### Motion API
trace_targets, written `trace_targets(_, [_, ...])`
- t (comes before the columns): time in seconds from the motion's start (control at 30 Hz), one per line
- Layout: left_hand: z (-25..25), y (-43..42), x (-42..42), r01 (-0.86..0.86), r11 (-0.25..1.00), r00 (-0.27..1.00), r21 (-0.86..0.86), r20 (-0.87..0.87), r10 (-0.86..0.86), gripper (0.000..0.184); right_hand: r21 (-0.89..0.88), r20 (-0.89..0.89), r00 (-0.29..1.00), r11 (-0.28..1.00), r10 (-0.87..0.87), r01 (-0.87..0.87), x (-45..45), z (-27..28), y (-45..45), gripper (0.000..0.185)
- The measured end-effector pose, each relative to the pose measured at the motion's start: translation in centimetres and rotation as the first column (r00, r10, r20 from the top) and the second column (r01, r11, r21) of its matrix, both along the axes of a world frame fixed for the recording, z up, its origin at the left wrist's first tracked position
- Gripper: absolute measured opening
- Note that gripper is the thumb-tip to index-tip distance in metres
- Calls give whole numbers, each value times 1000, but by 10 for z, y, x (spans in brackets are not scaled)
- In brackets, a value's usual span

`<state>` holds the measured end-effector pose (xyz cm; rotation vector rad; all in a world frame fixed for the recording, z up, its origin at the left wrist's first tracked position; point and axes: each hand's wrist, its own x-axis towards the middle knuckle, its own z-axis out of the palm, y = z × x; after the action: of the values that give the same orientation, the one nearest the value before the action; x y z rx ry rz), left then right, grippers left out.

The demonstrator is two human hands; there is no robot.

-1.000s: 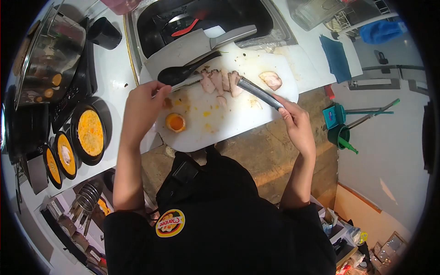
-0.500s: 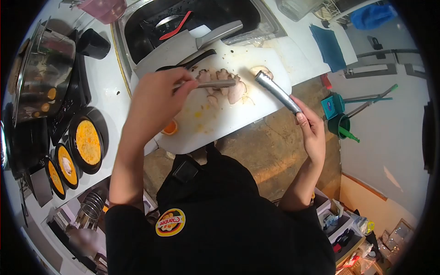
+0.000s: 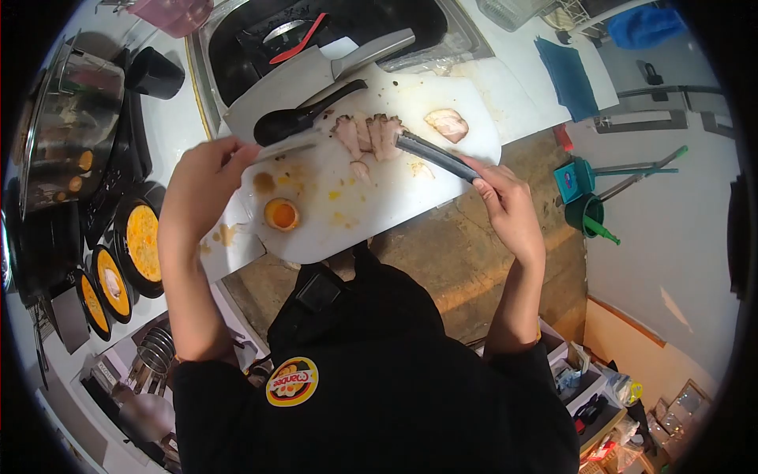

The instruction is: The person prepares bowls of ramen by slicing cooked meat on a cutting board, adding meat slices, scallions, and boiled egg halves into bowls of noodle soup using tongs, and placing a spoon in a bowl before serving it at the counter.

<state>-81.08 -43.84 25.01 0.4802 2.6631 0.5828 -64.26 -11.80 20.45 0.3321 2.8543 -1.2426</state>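
My left hand (image 3: 204,178) is closed on a thin metal utensil (image 3: 288,151), blurred, over the left part of the white cutting board (image 3: 379,209). Metal tongs (image 3: 438,156) are in my right hand (image 3: 505,201), their tips against the right side of several meat slices (image 3: 371,138). Another meat slice (image 3: 448,125) lies apart to the right. Below my left hand's utensil sits a halved egg (image 3: 281,214), cut side up. A black spoon (image 3: 300,118) and a large knife (image 3: 308,75) rest along the board's far side.
Behind the board is a sink (image 3: 237,47) holding a red spoon (image 3: 300,41). Black bowls (image 3: 142,241) of orange soup and a large clear-sided pot (image 3: 87,130) stand at left. A folded blue cloth (image 3: 567,79) lies at right; brown sauce stains mark the board.
My left hand has drawn back to the left with its utensil, away from the meat. The tongs have swung left and down to the slices, uncovering the separate slice; the egg is fully visible.
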Motion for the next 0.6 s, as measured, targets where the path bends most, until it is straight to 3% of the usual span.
trace_targets(0.07, [-9, -10, 3, -86, 996, 987, -21, 136, 89, 33, 40, 18, 999, 999, 30, -31, -2, 0, 3, 30])
trace_targets(0.1, [-19, -12, 2, -126, 990, 967, 71, 232, 106, 30, 39, 18, 999, 999, 34, -35, -4, 1, 4, 30])
trace_targets(0.23, [-33, 7, -1, -98, 966, 961, 238, 274, 30, 27, 76, 15, 998, 996, 55, -56, -8, 5, 3, 31])
trace_targets(0.37, [-41, 23, -13, -18, 979, 973, 202, 227, -29, 27, 84, 8, 998, 995, 60, -61, -10, 3, 5, 32])
trace_targets(0.43, [-49, 24, -22, 118, 968, 974, 220, 163, -155, 28, 99, 3, 998, 993, 68, -68, -11, 4, 6, 32])
trace_targets(0.6, [-52, 36, -28, 138, 967, 974, 215, 148, -172, 31, 119, 24, 995, 988, 94, -96, -16, 9, 8, 33])
